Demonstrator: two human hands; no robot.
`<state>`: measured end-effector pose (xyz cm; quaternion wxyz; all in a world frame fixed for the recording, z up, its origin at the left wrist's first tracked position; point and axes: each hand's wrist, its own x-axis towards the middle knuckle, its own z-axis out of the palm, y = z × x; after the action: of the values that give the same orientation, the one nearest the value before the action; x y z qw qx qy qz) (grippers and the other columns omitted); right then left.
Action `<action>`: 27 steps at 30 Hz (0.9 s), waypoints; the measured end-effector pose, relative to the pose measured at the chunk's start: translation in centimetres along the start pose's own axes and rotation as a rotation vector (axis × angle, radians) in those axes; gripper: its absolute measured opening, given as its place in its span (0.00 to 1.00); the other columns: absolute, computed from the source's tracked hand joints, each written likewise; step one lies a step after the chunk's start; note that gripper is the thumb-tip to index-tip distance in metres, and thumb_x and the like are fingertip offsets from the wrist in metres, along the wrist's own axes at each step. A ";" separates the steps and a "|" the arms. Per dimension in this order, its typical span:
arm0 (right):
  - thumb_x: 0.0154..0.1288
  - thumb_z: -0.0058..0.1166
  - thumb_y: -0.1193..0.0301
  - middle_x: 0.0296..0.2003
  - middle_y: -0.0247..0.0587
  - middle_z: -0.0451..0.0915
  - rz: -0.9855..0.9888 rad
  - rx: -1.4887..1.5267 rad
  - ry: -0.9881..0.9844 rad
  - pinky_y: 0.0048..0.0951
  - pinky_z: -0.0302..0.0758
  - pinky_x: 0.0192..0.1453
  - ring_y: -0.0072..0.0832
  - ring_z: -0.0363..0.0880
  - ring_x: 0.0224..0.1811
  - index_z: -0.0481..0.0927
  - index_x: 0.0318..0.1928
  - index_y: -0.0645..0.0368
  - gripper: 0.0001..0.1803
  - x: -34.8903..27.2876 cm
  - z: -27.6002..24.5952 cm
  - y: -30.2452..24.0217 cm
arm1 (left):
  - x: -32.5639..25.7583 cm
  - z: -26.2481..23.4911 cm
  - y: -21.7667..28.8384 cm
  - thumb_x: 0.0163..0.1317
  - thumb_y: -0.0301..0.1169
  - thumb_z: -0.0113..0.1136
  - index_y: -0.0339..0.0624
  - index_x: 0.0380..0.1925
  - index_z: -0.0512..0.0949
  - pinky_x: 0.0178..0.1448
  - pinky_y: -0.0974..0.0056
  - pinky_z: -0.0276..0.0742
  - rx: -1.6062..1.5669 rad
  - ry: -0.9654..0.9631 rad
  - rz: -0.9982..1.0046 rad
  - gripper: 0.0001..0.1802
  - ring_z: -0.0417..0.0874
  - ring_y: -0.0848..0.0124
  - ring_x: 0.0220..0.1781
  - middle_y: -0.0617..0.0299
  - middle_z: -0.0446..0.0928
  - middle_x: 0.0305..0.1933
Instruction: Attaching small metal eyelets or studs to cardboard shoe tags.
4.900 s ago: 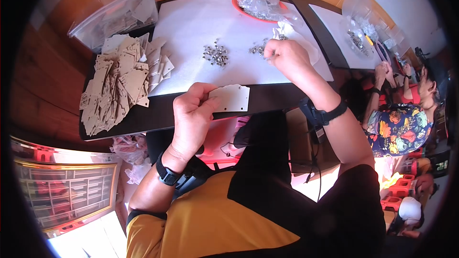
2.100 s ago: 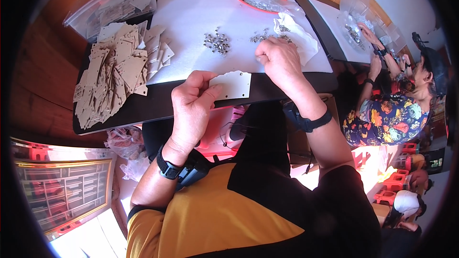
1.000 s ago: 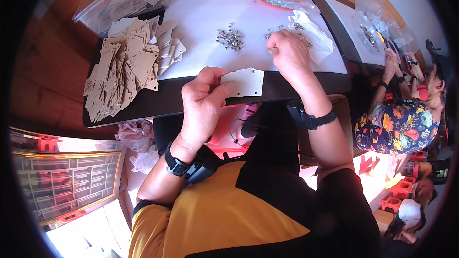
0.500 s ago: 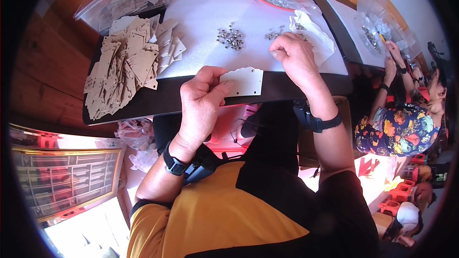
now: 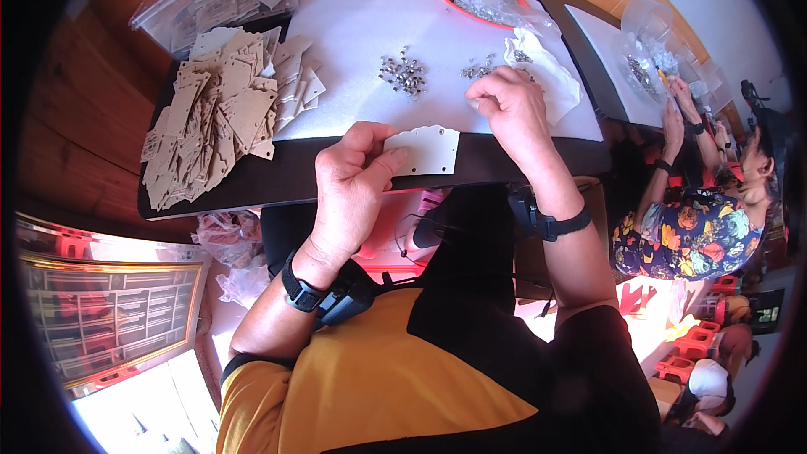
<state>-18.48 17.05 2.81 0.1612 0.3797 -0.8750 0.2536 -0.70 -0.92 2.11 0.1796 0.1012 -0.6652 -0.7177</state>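
Between the thumb and fingers of my left hand [image 5: 355,178] is a pale card [image 5: 430,151] with a scalloped top edge and small holes, held just over the table's near edge. Up and to the right of the card, my right hand [image 5: 514,108] is closed in a pinch above the white sheet [image 5: 353,25]. Whatever its fingertips hold, if anything, is too small to make out. Beyond the card lies a heap of small shiny metal studs [image 5: 403,76]. A smaller group of metal pieces [image 5: 477,68] sits beside the right hand, partly hidden by it.
A big loose pile of cards [image 5: 218,122] covers the table's left side, before a clear plastic bag [image 5: 227,0] of more cards. An orange basin [image 5: 450,0] with plastic bags stands far right, near a crumpled white cloth [image 5: 559,88]. Another person [image 5: 689,231] works at the right-hand table.
My right hand has come slightly lower and nearer the card, still pinched. The left hand keeps its hold on the card. The whole view has shifted a little.
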 end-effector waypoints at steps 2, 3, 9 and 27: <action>0.54 0.64 0.74 0.31 0.31 0.78 -0.033 -0.041 0.008 0.42 0.67 0.48 0.36 0.78 0.45 0.84 0.30 0.48 0.04 -0.1 0.0 -0.2 | 0.0 0.0 0.0 0.64 0.18 0.60 0.32 0.45 0.79 0.31 0.75 0.67 -0.004 -0.002 0.002 0.09 0.70 0.84 0.26 0.68 0.77 0.29; 0.54 0.64 0.74 0.31 0.31 0.78 -0.033 -0.043 0.008 0.42 0.67 0.48 0.36 0.78 0.45 0.84 0.30 0.48 0.04 -0.2 0.0 -0.3 | 0.1 0.0 -0.1 0.64 0.18 0.60 0.31 0.45 0.79 0.31 0.75 0.67 -0.005 -0.006 0.002 0.09 0.70 0.84 0.27 0.69 0.77 0.28; 0.54 0.62 0.76 0.32 0.31 0.78 -0.072 -0.119 -0.003 0.42 0.67 0.50 0.36 0.78 0.46 0.82 0.29 0.50 0.05 -0.3 0.0 -0.7 | 0.1 0.0 -0.2 0.65 0.18 0.60 0.32 0.44 0.79 0.31 0.75 0.67 -0.006 -0.010 0.013 0.09 0.70 0.84 0.27 0.69 0.77 0.28; 0.56 0.59 0.75 0.33 0.38 0.81 0.050 -0.207 -0.061 0.44 0.69 0.50 0.39 0.80 0.46 0.83 0.31 0.55 0.02 -0.5 -0.4 -1.8 | 0.0 -0.3 -0.6 0.64 0.21 0.62 0.34 0.46 0.80 0.31 0.77 0.69 -0.002 -0.021 0.034 0.10 0.72 0.84 0.27 0.68 0.79 0.32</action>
<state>-16.79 16.52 3.46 0.1664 0.3467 -0.9102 0.1539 -0.67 -1.15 1.53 0.1850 0.0821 -0.6680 -0.7161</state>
